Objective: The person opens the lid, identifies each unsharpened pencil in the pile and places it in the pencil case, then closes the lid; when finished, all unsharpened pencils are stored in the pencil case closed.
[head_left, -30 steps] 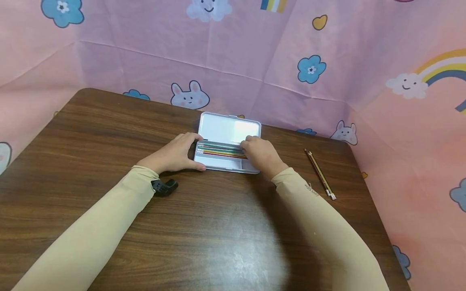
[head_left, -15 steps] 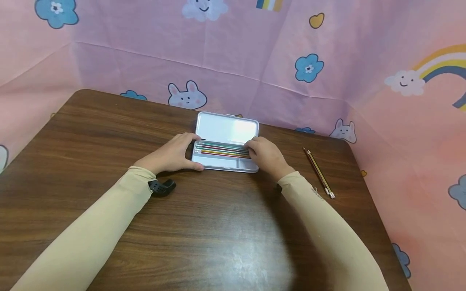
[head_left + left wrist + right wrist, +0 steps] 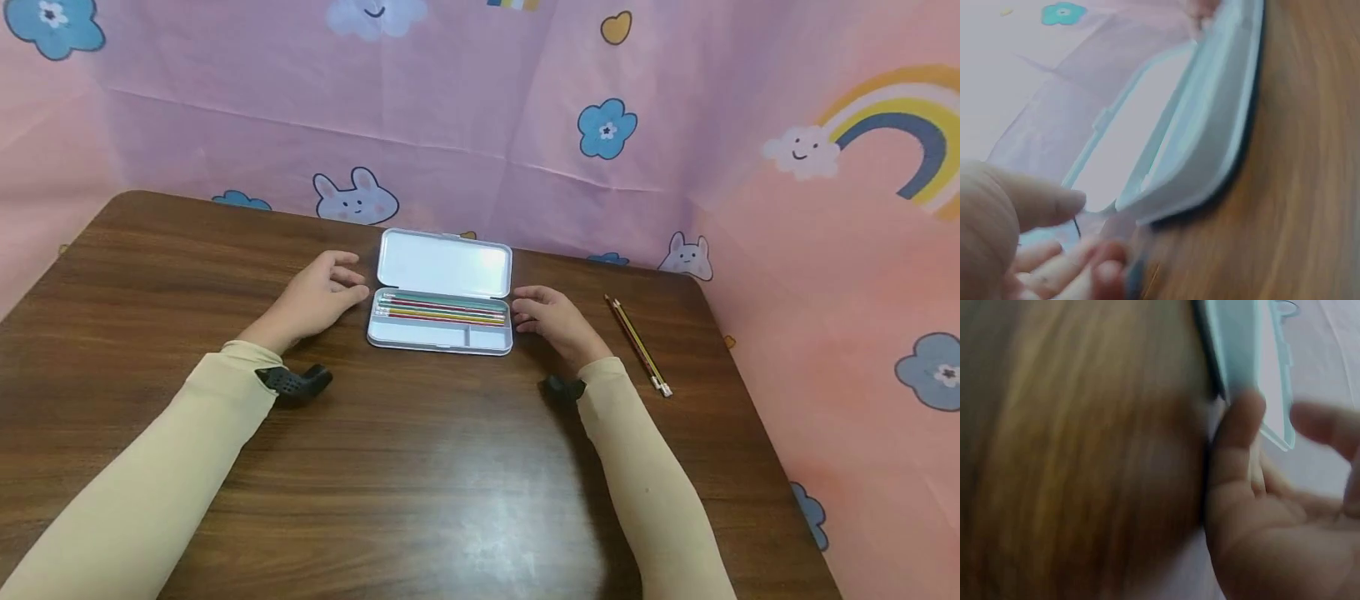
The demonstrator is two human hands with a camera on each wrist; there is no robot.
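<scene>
A white pencil case (image 3: 420, 337) lies with its lid (image 3: 442, 265) raised at the back of the table. Several pencils (image 3: 442, 310) in green, red and yellow lie side by side in its long upper compartment. Left of the case, my left hand (image 3: 311, 296) is held apart from it, fingers loosely bent and holding nothing. My right hand (image 3: 551, 321) is just off the case's right end, its fingertips right by the edge and nothing in its grasp. The left wrist view, blurred, shows the case's side wall (image 3: 1210, 134) beyond the fingers.
Two pencils (image 3: 637, 343) with white erasers lie on the brown wooden table (image 3: 420, 467), right of my right hand. Pink and purple printed cloth (image 3: 465, 125) hangs behind the table and along its right side. Dark straps circle both wrists.
Both hands have come off the pencil case: the left has drawn away leftward from its left end, the right has left the pencils for the right end. The head view has shifted slightly right.
</scene>
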